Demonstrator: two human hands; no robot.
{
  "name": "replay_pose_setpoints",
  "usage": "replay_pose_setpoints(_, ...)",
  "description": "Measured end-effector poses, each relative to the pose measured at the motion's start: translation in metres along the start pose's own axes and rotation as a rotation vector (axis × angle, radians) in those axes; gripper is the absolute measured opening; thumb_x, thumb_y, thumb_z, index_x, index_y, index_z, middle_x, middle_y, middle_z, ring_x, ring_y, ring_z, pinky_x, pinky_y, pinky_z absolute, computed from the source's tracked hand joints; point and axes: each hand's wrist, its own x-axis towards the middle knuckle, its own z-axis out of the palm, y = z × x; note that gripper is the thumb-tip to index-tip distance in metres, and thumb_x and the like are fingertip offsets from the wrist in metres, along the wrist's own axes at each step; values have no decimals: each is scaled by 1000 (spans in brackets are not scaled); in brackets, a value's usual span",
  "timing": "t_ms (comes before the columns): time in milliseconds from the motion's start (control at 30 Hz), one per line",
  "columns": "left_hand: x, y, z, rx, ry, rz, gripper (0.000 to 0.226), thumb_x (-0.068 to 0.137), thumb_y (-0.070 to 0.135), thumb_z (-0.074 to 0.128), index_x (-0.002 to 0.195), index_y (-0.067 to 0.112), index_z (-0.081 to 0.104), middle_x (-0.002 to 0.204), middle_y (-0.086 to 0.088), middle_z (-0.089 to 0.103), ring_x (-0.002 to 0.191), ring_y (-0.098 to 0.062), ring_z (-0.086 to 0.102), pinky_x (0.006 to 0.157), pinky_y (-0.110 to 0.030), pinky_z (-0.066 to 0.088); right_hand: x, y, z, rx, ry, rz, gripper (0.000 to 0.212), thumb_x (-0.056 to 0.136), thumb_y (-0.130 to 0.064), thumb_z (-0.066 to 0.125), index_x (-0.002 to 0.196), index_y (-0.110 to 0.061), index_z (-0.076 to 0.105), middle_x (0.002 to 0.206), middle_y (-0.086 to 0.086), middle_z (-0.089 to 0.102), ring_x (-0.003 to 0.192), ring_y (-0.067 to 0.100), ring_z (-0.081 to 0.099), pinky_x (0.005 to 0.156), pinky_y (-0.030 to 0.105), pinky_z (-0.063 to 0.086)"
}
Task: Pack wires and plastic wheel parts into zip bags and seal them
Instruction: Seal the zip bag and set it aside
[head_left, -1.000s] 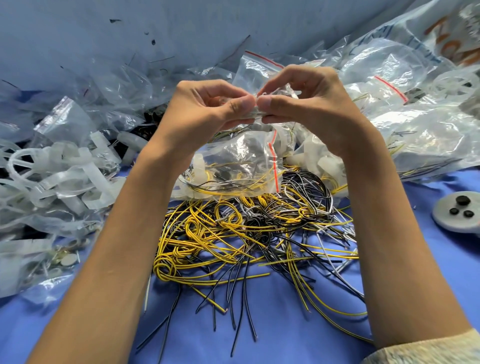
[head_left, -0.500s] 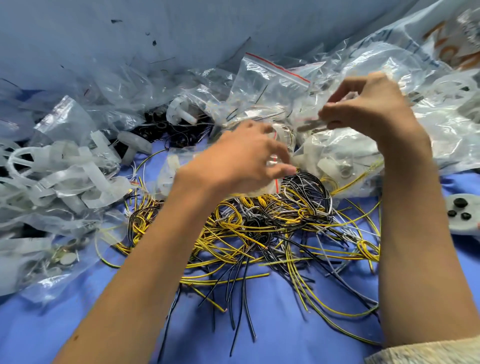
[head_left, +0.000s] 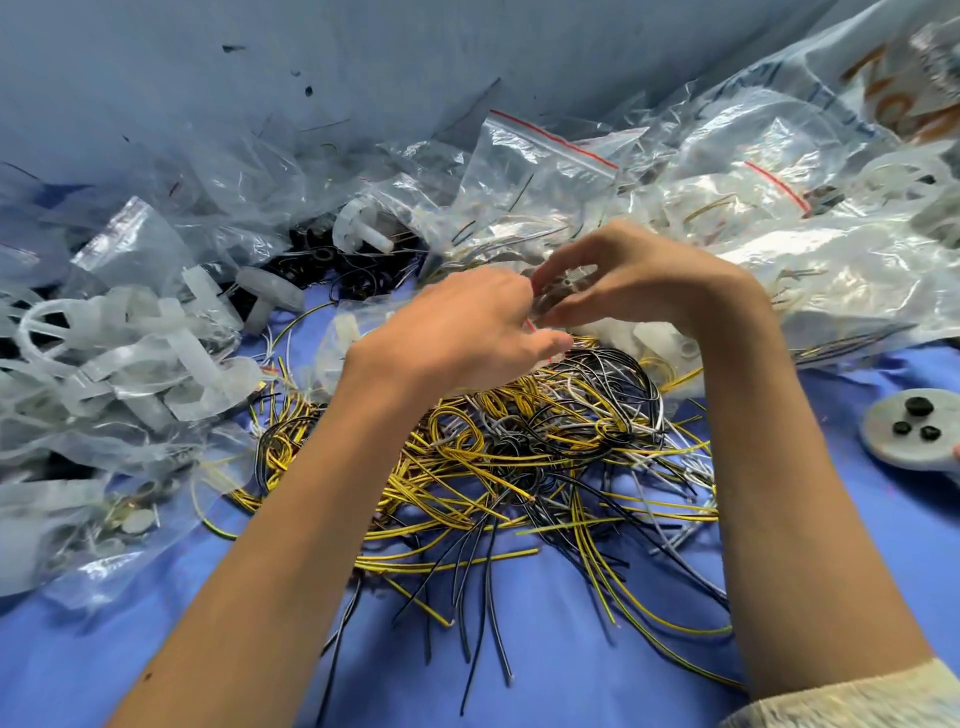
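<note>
Crinkled clear zip bag (head_left: 558, 299), both hands' (head_left: 467, 332) (head_left: 639, 291) grip pinched on it, above tangled wires (head_left: 519, 447).

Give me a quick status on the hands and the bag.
Left hand and right hand meet over the wire pile. Something small and clear between fingertips; grip unclear. Packed bags crowd behind.

Yellow-and-black striped, black and grey wires (head_left: 519, 457) on blue cloth (head_left: 571, 675).

Left hand (head_left: 467, 332) and right hand (head_left: 639, 280) meet, fingers (head_left: 558, 262) curled.
</note>
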Motion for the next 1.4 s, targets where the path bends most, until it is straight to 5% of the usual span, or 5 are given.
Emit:
replay_pose_setpoints(567, -12, -16, -33, -294, 343, -186, 27, 87, 19, 61, 113, 19, 69, 109, -2, 71, 105, -16, 63, 98, -29, 46, 16, 1, 11, 116, 183, 15, 32, 81, -19, 73, 111, -7, 70, 98, 9, 73, 84, 15, 69, 68, 14, 51)
replay_pose_setpoints(800, -14, -22, -36, -386, 416, -217, 24, 86, 21, 63, 109, 20, 71, 98, -2, 72, 95, -15, 65, 95, -31, 49, 16, 0, 23, 12, -205, -3, 56, 94, -11, 51, 147, -21, 33, 125, 6, 60, 104, 17, 58, 89, 33, 50)
replay_pose_setpoints(900, -14, -19, -34, -385, 381, -197, 23, 88, 22, 62, 108, 19, 71, 98, -2, 71, 93, -13, 64, 90, -26, 49, 17, -4, 22, -117, -253, 16, 46, 93, -12, 52, 136, -29, 50, 74, -7, 58, 64, 5, 50, 62, 19, 42)
replay_pose_setpoints(1133, -16, -13, -35, -393, 293, -148, 24, 90, 30, 61, 109, 20, 71, 97, -3, 72, 94, -15, 65, 90, -33, 51, 15, -3, 25, -154, -263, 38, 30, 94, -25, 56, 65, -22, 64, 57, -12, 57, 54, -1, 50, 58, 17, 42)
replay_pose_setpoints(1400, -15, -12, -35, -415, 196, -122, 23, 90, 33, 60, 108, 24, 72, 99, -1, 72, 97, -15, 65, 91, -38, 50, 21, -4, 31, 14, -173, -114, 31, 87, -5, 58, 64, -23, 68, 53, -15, 54, 50, -3, 43, 50, 9, 32)
